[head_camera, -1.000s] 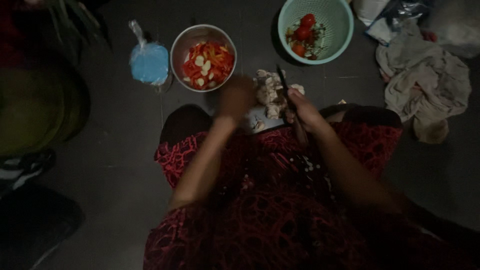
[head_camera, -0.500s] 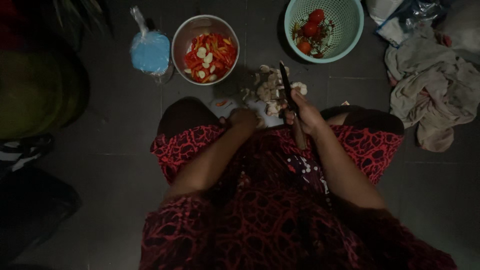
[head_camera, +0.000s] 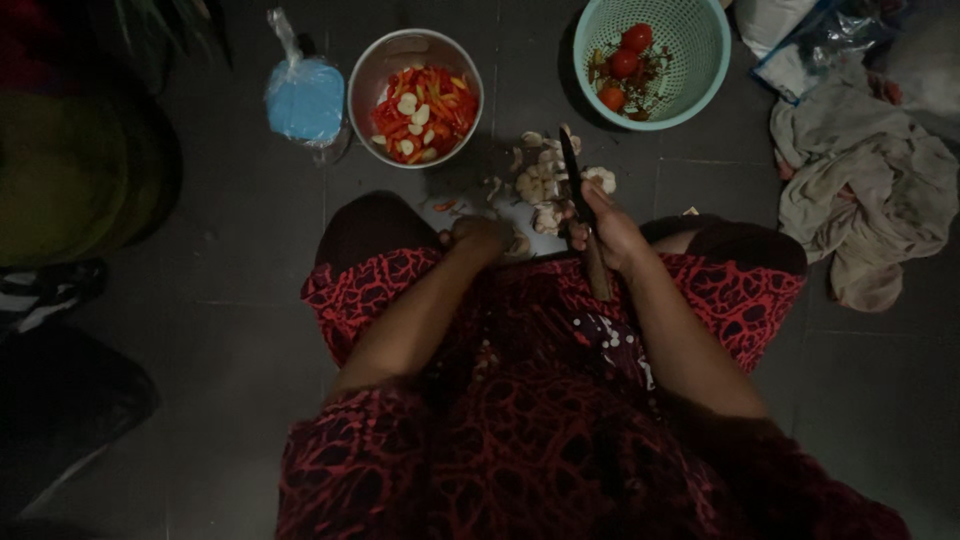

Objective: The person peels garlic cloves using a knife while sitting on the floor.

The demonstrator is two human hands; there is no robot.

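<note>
Steel bowl [head_camera: 415, 50] at eleven o'clock holds sliced chillies and garlic; right hand [head_camera: 610, 232] grips a knife [head_camera: 575, 180]; left hand [head_camera: 478, 236] pinches garlic [head_camera: 540, 190].

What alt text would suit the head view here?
Seen from above, a person seated on a dark tiled floor holds a knife in the right hand over a pile of garlic cloves, the left hand beside it. Ahead stand a metal bowl of sliced chilli and garlic and a green basket with tomatoes.
</note>
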